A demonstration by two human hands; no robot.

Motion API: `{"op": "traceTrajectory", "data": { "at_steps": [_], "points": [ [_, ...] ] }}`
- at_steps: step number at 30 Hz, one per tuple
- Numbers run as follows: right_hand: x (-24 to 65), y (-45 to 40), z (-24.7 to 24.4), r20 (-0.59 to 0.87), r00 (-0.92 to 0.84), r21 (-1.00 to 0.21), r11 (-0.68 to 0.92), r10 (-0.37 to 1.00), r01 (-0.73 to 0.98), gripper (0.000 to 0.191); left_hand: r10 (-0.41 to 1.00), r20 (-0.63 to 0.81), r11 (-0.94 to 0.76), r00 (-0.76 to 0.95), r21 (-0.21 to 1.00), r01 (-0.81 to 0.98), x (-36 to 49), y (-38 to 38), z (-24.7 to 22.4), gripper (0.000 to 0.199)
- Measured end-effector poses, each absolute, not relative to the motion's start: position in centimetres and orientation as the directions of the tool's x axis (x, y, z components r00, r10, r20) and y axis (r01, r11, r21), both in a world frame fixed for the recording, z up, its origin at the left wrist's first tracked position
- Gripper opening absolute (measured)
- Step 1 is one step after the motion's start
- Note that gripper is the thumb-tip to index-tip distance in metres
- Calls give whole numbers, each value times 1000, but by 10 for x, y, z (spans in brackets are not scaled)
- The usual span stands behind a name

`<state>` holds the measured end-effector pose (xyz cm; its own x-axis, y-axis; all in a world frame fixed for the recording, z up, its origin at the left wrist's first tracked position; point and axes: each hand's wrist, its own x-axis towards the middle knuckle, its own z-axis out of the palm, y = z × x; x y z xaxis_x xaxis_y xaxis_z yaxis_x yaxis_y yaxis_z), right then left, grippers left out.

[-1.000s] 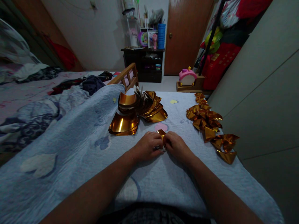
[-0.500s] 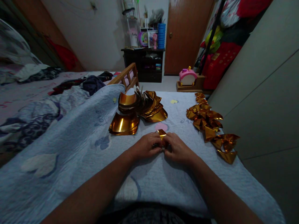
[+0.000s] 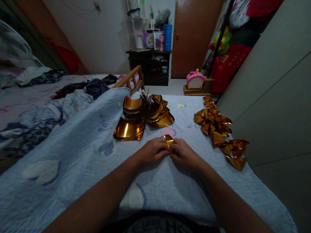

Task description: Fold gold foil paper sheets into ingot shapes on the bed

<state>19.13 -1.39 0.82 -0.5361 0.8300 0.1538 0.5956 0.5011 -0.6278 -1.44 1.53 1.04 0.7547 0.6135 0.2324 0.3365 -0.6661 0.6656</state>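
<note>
Between my two hands is a small folded piece of gold foil paper, its upper end showing above the fingers and the rest covered by them. My left hand is closed on its left side, thumb and fingertips pinching it. From the right, my right hand pinches the same piece, its fingers bent. Beyond them lie fanned stacks of curved gold foil sheets. Over to the right runs a heap of folded gold foil pieces.
A pale blue quilt with heart patterns covers the bed under my hands. At its far left edge stands a wooden rail. A grey-white panel rises along the right side. A pink toy sits on the floor beyond.
My fingers have shifted slightly on the gold foil paper, and the two hands' thumbs are a bit closer together. The stacks and the heap are unmoved.
</note>
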Motion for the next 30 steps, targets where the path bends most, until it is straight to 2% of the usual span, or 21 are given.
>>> {"op": "traceTrajectory", "data": {
  "at_steps": [8, 16, 21, 30],
  "points": [
    [191, -13, 10, 98, -513, -625, 454, 853, 635, 10, 644, 221, -662, 732, 640, 389, -14, 17, 7, 9],
    [189, -13, 8, 129, -523, -634, 476, 843, 610, 19, 640, 215, -669, 737, 628, 398, -12, 17, 6, 17],
    [189, -12, 6, 120, -515, -635, 464, 849, 618, 15, 674, 180, -646, 717, 614, 453, -11, 18, 5, 14],
    [191, -11, 1, 164, -441, -729, 409, 882, 549, 13, 718, 156, -616, 679, 596, 515, -10, 18, 5, 6]
  ]
}}
